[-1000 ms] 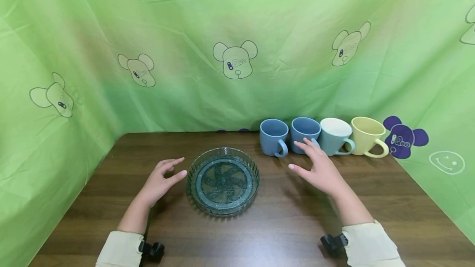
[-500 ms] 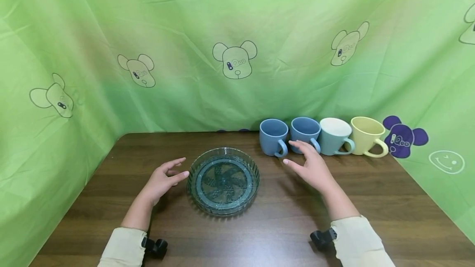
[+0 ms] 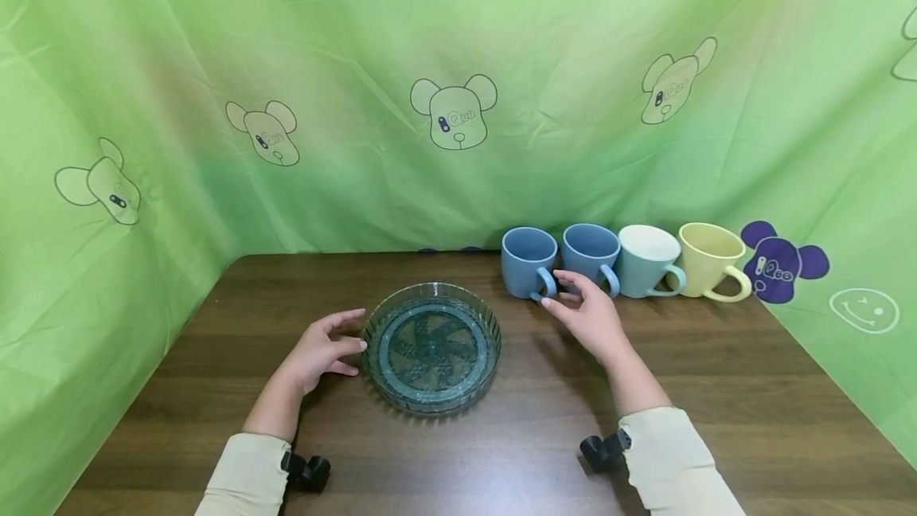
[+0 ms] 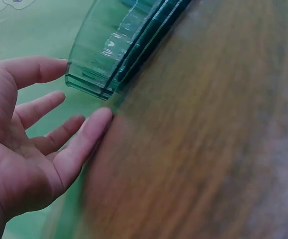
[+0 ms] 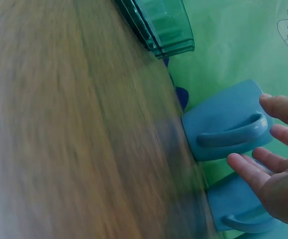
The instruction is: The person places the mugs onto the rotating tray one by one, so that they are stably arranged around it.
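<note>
Head view: fingers spread, the left hand (image 3: 315, 353) is held at a glass dish (image 3: 432, 349), the right hand (image 3: 591, 322) near the leftmost mug (image 3: 525, 264). Nothing is gripped by either.

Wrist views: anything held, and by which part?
Nothing is held: left hand open beside the dish, right hand open near the handle of a blue mug.

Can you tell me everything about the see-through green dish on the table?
The dish is round and shallow, see-through green like glass, with ridged sides. Its bottom shows a swirly pattern inside a pale ring. It sits flat on the brown table, open side up. The left hand is right by its rim; I can't tell if they touch.
</note>
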`<action>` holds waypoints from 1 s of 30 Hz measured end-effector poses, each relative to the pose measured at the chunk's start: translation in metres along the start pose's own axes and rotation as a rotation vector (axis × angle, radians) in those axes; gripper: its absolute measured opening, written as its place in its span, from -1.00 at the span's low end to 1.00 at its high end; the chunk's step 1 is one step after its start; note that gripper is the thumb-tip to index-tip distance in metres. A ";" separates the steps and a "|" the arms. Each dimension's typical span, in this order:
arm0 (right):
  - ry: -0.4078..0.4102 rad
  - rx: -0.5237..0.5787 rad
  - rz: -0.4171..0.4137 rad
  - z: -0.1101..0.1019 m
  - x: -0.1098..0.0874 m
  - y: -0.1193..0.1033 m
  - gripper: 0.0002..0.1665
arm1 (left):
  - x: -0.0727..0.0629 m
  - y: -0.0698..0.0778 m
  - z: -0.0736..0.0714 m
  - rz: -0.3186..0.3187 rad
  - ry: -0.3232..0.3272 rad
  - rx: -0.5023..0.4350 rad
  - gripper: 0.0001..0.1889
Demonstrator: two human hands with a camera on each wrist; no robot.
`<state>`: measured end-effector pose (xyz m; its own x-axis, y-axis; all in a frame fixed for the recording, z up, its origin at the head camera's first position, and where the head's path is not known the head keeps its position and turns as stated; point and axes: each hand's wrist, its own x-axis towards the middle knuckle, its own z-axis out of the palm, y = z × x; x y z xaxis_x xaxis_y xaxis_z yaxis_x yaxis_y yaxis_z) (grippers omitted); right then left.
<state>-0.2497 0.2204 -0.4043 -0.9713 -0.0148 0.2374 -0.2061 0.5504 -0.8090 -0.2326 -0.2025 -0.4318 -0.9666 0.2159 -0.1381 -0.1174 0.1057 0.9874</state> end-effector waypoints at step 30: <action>0.105 0.539 0.230 0.028 0.015 0.015 -0.41 | 0.004 -0.005 0.005 0.007 -0.056 -0.071 -0.35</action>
<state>-0.2709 0.2051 -0.4276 -0.9869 0.1524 0.0530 -0.0493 0.0281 -0.9984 -0.2343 -0.1977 -0.4377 -0.9535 0.2705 -0.1330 -0.1282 0.0354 0.9911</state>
